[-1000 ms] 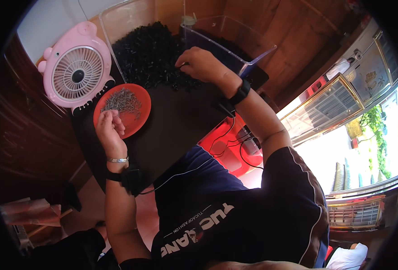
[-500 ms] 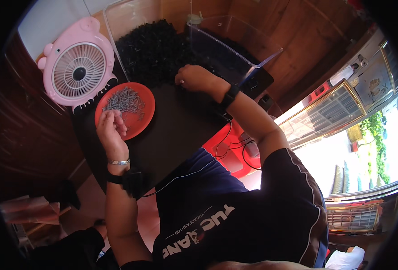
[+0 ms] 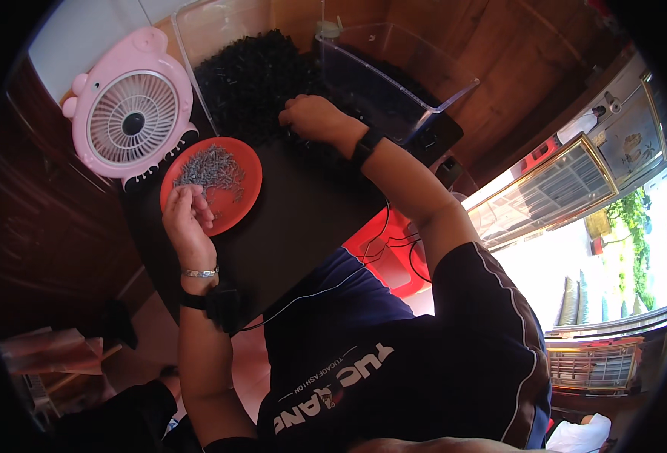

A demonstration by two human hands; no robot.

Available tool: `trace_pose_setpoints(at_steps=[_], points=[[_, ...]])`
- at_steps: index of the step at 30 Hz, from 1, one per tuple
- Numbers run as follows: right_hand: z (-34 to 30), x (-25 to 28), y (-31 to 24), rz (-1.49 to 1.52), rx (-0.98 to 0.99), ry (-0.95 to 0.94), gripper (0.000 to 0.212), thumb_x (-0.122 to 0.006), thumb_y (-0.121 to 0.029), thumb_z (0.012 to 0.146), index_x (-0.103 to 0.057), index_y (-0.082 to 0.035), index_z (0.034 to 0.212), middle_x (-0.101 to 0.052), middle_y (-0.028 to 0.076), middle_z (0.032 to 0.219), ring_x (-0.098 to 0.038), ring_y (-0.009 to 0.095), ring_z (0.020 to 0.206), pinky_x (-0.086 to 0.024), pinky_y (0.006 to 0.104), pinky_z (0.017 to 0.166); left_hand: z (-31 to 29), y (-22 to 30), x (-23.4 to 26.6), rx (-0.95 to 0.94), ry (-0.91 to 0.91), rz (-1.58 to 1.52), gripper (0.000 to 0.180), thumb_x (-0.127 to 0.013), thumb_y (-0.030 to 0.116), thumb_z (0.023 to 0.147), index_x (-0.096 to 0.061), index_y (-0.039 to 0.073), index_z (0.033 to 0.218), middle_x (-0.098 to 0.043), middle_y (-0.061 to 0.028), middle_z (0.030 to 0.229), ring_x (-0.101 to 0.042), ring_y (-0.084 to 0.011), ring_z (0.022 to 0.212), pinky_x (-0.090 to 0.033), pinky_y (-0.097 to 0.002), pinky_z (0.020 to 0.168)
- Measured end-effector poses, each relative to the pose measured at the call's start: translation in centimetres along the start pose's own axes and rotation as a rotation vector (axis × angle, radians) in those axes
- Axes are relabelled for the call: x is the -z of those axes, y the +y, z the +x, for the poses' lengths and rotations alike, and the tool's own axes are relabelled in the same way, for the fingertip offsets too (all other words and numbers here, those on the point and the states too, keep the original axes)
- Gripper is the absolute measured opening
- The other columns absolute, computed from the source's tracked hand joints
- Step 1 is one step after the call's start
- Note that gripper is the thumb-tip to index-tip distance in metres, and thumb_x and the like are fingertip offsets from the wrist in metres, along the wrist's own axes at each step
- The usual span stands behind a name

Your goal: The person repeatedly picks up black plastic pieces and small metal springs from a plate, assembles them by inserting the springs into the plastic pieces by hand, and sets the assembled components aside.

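Note:
My left hand (image 3: 188, 215) rests at the near left rim of a round red plate (image 3: 235, 214), its fingers curled together. What those fingers hold, if anything, is too small to make out. A pile of small grey metal pieces, looking like screws (image 3: 211, 167), covers much of the plate. Farther off and to the right, my right hand (image 3: 317, 121) is at the near edge of a big heap of small black parts (image 3: 254, 79). Its fingers are bent and closed, with their tips partly hidden against the dark heap.
A pink animal-shaped fan (image 3: 132, 121) stands left of the plate. Clear plastic bins (image 3: 394, 90) sit at the back around the black parts. The dark table (image 3: 273, 219) carries all this. A thin cable (image 3: 303, 294) crosses my lap, and a red stool (image 3: 382, 253) is below the table edge.
My right hand has moved slightly left and farther away, deeper over the black heap. My left hand stays in place at the plate.

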State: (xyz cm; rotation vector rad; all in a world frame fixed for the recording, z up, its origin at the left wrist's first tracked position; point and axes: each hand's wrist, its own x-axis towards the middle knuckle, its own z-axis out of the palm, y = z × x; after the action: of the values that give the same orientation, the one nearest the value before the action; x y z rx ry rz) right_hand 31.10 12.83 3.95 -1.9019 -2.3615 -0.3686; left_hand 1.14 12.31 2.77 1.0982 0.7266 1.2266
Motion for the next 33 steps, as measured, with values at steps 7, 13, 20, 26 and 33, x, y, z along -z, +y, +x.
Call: trace_pose_setpoints(at_steps=[7,13,20,26,33], points=[[0.0,-0.4,0.3,-0.001,-0.013,0.019,0.021,-0.060,-0.007,0.072,-0.064,-0.012,0.092,-0.060,0.009,0.090,-0.058,0.028,0.090,-0.048,0.0375,0.078,-0.1,0.2,-0.2,0.004,-0.007,0.001,0.019,-0.048,0.021,0.089,-0.056,0.007,0.081,-0.050,0.0021,0.064,-0.044,-0.0060,0.051,-0.032,-0.0189,0.044],[0.2,0.3,-0.3,-0.001,0.068,-0.040,0.025,-0.062,-0.009,0.071,-0.066,-0.012,0.095,-0.060,0.010,0.097,-0.058,0.028,0.094,-0.048,0.0367,0.079,-0.1,0.2,-0.3,0.021,0.005,0.001,0.018,-0.048,0.020,0.089,-0.056,0.006,0.081,-0.050,0.0018,0.063,-0.044,-0.0064,0.050,-0.031,-0.0190,0.044],[0.6,-0.6,-0.1,0.018,0.039,0.020,0.015,-0.062,-0.012,0.072,-0.065,-0.009,0.087,-0.060,0.011,0.090,-0.057,0.031,0.089,-0.048,0.0397,0.077,-0.1,0.3,-0.5,0.025,-0.001,-0.002,0.018,-0.047,0.020,0.090,-0.056,0.006,0.082,-0.050,0.0016,0.064,-0.044,-0.0063,0.049,-0.032,-0.0189,0.044],[0.6,2.1,-2.7,0.884,-0.076,-0.075,0.020,-0.064,-0.010,0.079,-0.065,-0.004,0.098,-0.066,0.007,0.091,-0.062,0.018,0.088,-0.048,0.0290,0.081,-0.3,0.2,-0.4,0.043,-0.029,0.034,0.018,-0.046,0.019,0.091,-0.056,0.006,0.082,-0.050,0.0020,0.064,-0.044,-0.0060,0.049,-0.032,-0.0186,0.044],[1.0,3.4,-7.6,1.504,0.064,-0.200,0.020,-0.061,-0.006,0.086,-0.063,0.002,0.104,-0.066,0.004,0.094,-0.061,0.010,0.086,-0.048,0.0245,0.080,0.0,-0.4,-0.2,0.058,-0.088,0.047,0.020,-0.046,0.020,0.091,-0.057,0.006,0.083,-0.050,0.0031,0.065,-0.044,-0.0047,0.050,-0.033,-0.0174,0.044]])
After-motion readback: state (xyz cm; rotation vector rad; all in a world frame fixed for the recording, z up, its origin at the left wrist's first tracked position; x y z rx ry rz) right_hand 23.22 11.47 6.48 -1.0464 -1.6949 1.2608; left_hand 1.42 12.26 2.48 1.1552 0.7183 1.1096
